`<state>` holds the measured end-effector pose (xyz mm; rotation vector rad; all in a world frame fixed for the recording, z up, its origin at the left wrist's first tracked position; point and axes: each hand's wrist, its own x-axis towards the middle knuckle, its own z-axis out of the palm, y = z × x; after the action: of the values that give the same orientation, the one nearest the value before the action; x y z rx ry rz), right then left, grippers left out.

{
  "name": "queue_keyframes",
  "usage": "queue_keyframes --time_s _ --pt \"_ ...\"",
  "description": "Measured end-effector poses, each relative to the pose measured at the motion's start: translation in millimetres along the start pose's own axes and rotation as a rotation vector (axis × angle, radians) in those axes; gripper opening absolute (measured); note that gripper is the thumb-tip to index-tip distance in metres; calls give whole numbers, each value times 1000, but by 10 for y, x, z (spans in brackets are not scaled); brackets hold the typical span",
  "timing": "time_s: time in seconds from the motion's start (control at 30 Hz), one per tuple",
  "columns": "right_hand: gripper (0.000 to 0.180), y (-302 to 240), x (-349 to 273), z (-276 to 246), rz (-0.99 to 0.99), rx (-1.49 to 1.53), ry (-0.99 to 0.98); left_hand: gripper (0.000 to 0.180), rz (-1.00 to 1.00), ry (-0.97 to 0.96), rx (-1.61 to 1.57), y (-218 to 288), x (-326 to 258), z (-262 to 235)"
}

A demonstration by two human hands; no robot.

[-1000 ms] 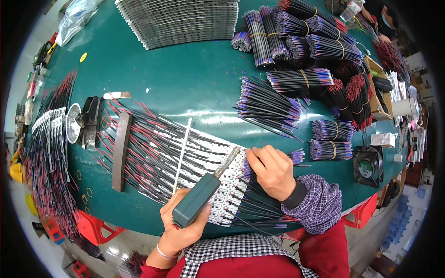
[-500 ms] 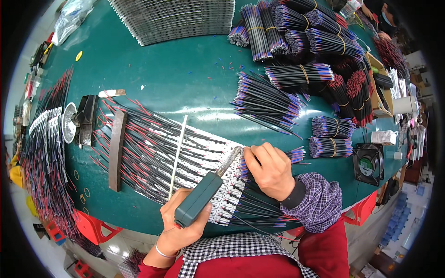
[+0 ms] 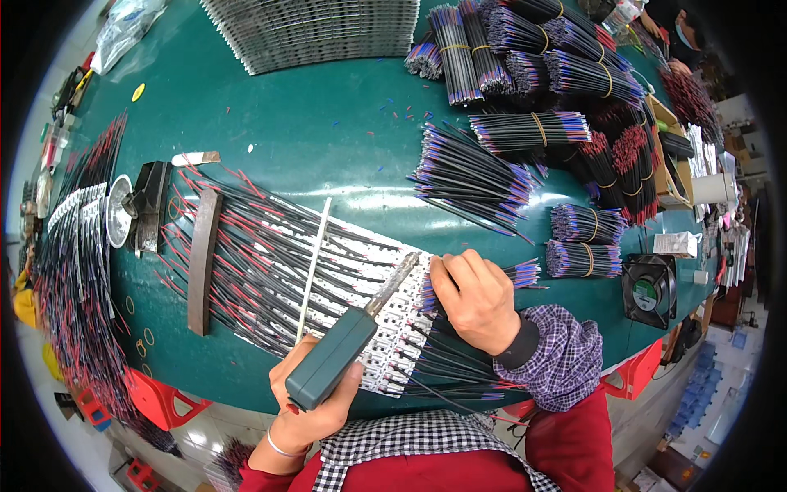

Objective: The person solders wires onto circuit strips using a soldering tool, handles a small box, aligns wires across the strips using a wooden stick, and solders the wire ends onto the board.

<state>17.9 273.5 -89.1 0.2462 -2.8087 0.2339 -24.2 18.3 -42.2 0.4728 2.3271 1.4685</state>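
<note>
My left hand is wrapped around a dark green soldering gun. Its metal tip points up and right, ending by the far right corner of a white circuit board panel. Right at that corner my right hand is closed in a pinch, seemingly on a thin wire mostly hidden by the fingers. Black wires with blue ends stick out from under this hand. Rows of black and red wires run across the panel, beneath a dark bar and a thin pale strip.
Banded wire bundles are heaped at the far right, near a small black fan. A stack of white panels stands at the back. On the left are a metal dish and finished-looking wired strips. Another person is at the far right.
My left hand has drawn back slightly down and left with the soldering gun, its tip shifting left from the fingers. My right hand has hardly moved.
</note>
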Motion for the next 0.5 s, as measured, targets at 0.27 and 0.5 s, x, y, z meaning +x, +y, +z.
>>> queue_keyframes --time_s 0.27,0.5 --pt "30 77 -7 56 -58 31 138 22 56 -4 -19 12 66 44" --pt "30 55 -7 38 -75 15 110 18 119 -34 16 -12 105 67"
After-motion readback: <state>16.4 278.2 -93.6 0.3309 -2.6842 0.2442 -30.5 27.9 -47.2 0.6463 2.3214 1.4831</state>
